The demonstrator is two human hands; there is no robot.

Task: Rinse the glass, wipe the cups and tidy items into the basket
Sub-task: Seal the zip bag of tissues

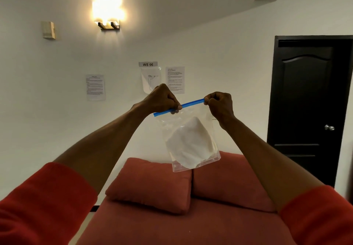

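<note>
A clear plastic zip bag (198, 163) with a blue seal strip (191, 104) hangs in the air in front of me, tilted. Inside it lies a folded white cloth (188, 143). My left hand (162, 99) pinches the seal strip near its left end. My right hand (219, 105) pinches the strip at its right end. Both arms are stretched out at chest height, with red sleeves pushed up. No glass, cup or basket is in view.
A bed with a red cover (172, 225) and two red pillows (150, 185) lies below the bag. Papers (95, 87) are taped on the white wall behind. A dark door (305, 107) stands at the right, a lit wall lamp (108, 13) up left.
</note>
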